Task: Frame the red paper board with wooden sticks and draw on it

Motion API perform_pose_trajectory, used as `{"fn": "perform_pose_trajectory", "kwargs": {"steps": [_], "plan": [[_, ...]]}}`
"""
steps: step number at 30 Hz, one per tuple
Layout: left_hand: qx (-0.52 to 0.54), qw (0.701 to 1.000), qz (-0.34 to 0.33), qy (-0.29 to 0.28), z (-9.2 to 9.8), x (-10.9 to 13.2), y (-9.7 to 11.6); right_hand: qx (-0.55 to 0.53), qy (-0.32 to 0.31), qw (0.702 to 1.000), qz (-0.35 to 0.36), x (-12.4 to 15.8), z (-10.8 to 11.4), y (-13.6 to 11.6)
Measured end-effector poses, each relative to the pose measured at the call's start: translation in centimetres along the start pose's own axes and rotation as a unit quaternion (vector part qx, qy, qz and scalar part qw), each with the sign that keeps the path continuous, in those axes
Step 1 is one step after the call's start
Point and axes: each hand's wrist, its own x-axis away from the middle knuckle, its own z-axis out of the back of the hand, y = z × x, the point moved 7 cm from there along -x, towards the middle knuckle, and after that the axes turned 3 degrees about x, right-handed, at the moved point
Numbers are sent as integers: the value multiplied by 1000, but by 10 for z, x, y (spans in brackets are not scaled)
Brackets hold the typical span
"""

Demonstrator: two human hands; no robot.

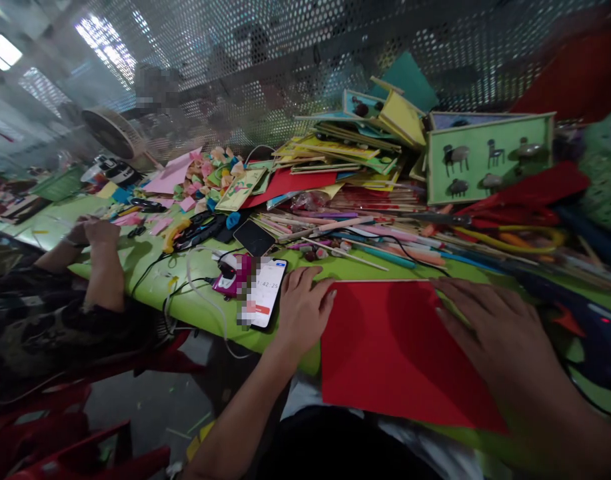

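A red sheet [385, 347] of card or stiff paper lies before me on the green table, its near edge overhanging. A thin pale strip runs along its far edge. My left hand [305, 307] rests at the far left corner, fingers stretched out and thumb against the sheet's side. Over the far right corner lies my right hand [500, 327], its fingers long and spread, touching the sheet. What is under the fingertips is hidden. Left of my left hand, a smartphone [266, 293] with a timer on its screen lies beside a magenta device [232, 277].
Behind the sheet spread wooden sticks and pens [345, 230]. Stacked craft panels [335, 147] and a framed green panel with stone figures [490, 160] stand at the back. A dark glue gun [580, 320] is at right. Another person's hands [98, 233] work at left; cables [190, 283] cross the table.
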Motion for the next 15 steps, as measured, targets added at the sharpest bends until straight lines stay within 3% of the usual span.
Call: {"fn": "perform_pose_trajectory", "kwargs": {"steps": [4,9,15], "plan": [[4,1000,-12,19,4,0,1,0,19,1000,1,-2,5,0],[-5,999,-46,-8,0,0,8,-29,30,999,-16,-2,7,4],[-29,998,-51,-33,0,0,13,-57,1,997,-53,-3,11,7]]}}
